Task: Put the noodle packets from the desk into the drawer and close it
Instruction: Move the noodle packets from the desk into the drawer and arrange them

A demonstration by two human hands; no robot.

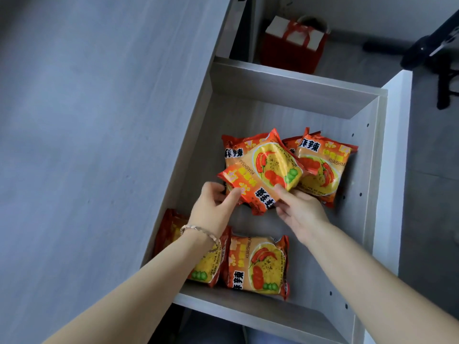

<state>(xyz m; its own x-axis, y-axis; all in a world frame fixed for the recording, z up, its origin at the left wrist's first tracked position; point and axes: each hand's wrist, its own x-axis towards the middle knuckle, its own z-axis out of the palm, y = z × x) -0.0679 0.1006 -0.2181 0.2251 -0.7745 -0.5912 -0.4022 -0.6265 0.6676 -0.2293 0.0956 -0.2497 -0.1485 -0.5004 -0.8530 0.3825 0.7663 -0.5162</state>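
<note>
The pale wooden drawer (293,83) is pulled open beside the desk (99,120). Several orange and yellow noodle packets lie inside. My left hand (213,209) and my right hand (300,209) both grip one noodle packet (263,177) over the middle of the drawer, above another packet. A further packet (323,167) lies at the right wall. Two packets rest at the near end, one (258,266) in full view and one (206,271) partly under my left forearm. The visible desk top carries no packets.
A red and white gift bag (295,43) stands on the floor beyond the drawer. A black chair base (437,53) is at the top right. The drawer's white front panel (395,150) runs along its right side.
</note>
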